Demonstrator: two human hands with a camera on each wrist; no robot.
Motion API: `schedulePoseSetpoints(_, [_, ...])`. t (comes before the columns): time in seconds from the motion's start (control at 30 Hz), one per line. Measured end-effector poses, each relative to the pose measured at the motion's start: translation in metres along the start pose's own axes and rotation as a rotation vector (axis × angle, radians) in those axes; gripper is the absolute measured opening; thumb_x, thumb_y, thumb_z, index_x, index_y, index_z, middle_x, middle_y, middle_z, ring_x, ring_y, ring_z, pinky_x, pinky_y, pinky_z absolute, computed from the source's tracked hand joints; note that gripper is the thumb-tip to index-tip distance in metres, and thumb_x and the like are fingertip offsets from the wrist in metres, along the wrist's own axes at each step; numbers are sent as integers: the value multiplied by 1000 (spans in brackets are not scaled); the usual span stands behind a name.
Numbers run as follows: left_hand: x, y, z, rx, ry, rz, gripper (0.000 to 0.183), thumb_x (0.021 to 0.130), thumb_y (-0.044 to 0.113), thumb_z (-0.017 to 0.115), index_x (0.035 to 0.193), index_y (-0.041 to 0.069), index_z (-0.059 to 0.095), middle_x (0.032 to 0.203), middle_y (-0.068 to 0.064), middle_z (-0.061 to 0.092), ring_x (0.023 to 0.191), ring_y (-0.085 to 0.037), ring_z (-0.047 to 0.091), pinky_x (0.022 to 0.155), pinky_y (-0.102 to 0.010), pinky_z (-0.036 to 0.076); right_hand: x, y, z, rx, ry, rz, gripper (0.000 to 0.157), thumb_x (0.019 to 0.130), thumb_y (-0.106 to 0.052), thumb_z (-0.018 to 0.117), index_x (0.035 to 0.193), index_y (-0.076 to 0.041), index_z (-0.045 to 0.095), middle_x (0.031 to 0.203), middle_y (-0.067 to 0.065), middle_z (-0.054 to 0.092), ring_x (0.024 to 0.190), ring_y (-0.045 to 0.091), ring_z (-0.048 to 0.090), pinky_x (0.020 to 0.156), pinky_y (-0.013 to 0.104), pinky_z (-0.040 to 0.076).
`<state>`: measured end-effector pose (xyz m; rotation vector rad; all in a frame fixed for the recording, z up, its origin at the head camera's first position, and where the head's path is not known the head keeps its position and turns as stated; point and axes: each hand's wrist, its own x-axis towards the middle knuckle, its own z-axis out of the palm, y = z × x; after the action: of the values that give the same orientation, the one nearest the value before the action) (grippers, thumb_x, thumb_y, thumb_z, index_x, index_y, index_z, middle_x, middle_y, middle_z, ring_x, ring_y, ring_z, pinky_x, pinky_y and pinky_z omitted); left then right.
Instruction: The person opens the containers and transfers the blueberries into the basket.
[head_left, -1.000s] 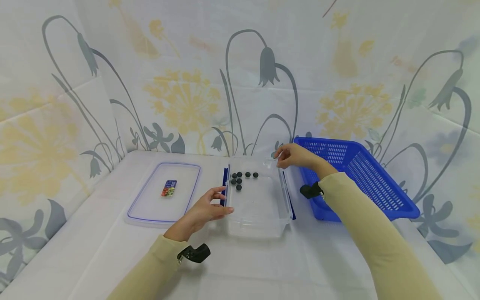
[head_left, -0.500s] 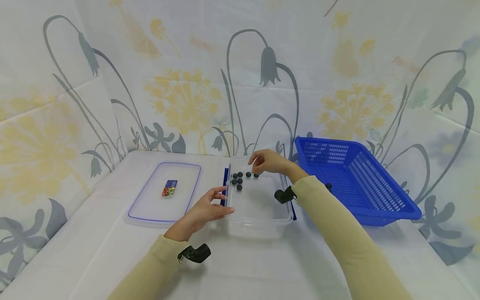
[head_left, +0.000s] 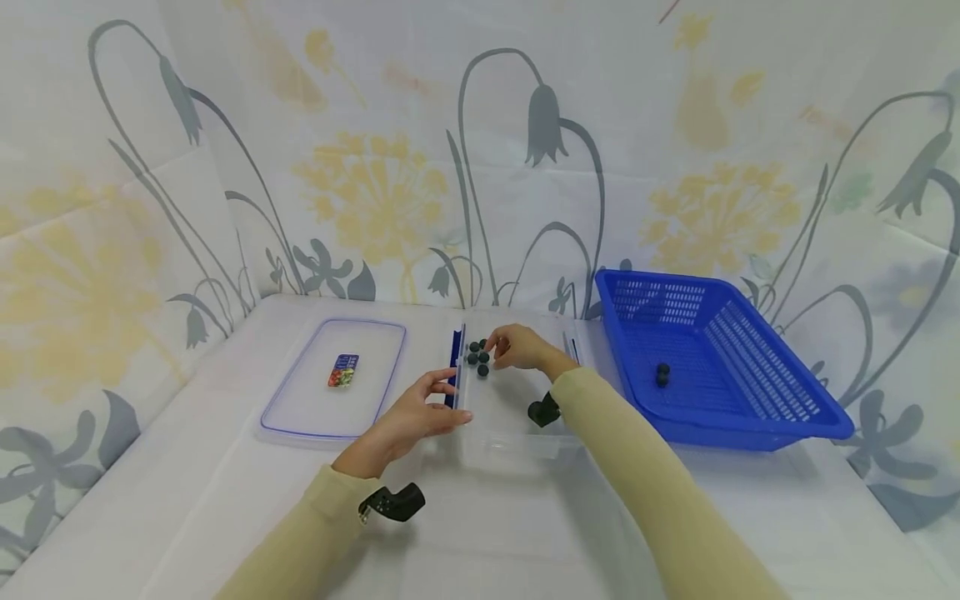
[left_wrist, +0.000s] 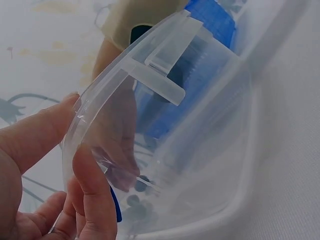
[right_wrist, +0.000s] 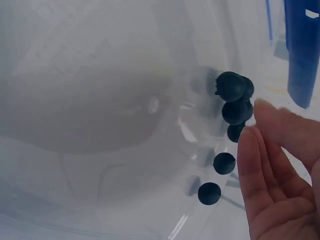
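Note:
A clear plastic food container (head_left: 525, 443) with blue side clips stands mid-table. My left hand (head_left: 408, 414) grips its left rim, thumb on one side and fingers on the other, as the left wrist view (left_wrist: 75, 165) also shows. Several dark blueberries (right_wrist: 231, 86) lie inside along the left and far part. My right hand (head_left: 517, 348) reaches down among them. In the right wrist view its fingertips (right_wrist: 246, 142) sit right beside the berries, thumb and fingers slightly parted, with no berry seen between them.
A blue plastic basket (head_left: 757, 429) with slotted walls stands to the right, holding two blueberries (head_left: 662, 375). A clear lid with a blue seal (head_left: 315, 408) and a printed sticker (head_left: 342, 370) lies left. A flower-patterned cloth (head_left: 375, 208) hangs behind the table.
My right hand has moved left from the container's far right corner to the berries. Two blueberries in the basket now show as the sleeve no longer covers them. My left hand keeps its place.

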<state>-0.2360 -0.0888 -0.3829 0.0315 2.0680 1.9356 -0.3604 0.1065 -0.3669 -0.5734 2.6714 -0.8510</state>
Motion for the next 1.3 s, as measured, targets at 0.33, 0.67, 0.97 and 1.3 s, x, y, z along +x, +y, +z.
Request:
schedulePoseSetpoints(0.33, [-2, 2, 0, -12, 3, 1, 74, 77, 2, 75, 140, 15, 38, 122, -10, 41, 87, -20, 54, 77, -30, 52, 1, 0, 9, -129, -110, 37, 37, 83, -6, 69, 118, -11, 62, 91, 4, 59, 83, 18, 54, 77, 30, 48])
schedulePoseSetpoints(0.67, [-2, 2, 0, -6, 13, 12, 74, 77, 2, 75, 140, 15, 39, 121, -11, 41, 86, -20, 55, 77, -31, 52, 4, 1, 13, -134, -155, 52, 21, 81, -2, 70, 98, -12, 64, 89, 5, 57, 78, 18, 56, 73, 27, 50])
schedulePoseSetpoints(0.97, [0, -1, 1, -16, -3, 14, 74, 76, 3, 76, 139, 14, 39, 120, -11, 41, 87, -20, 55, 77, -32, 52, 3, -4, 3, -51, -143, -68, 19, 82, -5, 70, 100, -7, 63, 84, 5, 61, 73, 17, 60, 71, 29, 51])
schedulePoseSetpoints(1.3, [0, 0, 0, -7, -2, 9, 73, 77, 4, 76, 139, 15, 39, 121, -11, 40, 87, -21, 56, 78, -32, 52, -7, -25, -25, 13, -101, -135, 21, 85, -4, 66, 105, -3, 61, 85, 8, 61, 76, 20, 60, 81, 42, 50])
